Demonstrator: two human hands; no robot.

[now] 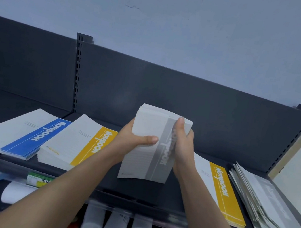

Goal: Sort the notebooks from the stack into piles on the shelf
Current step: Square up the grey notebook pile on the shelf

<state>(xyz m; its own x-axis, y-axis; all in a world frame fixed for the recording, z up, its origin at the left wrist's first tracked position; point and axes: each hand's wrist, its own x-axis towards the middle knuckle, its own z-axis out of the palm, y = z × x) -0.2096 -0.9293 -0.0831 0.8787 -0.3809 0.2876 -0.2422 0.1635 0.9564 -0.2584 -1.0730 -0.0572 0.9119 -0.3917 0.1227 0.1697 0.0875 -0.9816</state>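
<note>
Gripping a grey-banded notebook bundle (146,151) from both sides, upright over the shelf (154,193).
The left hand (132,140) wraps its left edge, thumb across the cover; the right hand (182,144) curls round the right edge. A blue pile (22,135) and a yellow pile (77,142) lie to the left, a second yellow pile (220,190) and a loose stack (268,202) to the right.

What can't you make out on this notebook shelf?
Head view:
Grey notebook stack: fingers of left hand and right hand hidden behind it.
Loose grey pile: cut off by right edge.
Green shelf label: blurred, partly behind left forearm.
Blue notebooks: small print too small.
</note>
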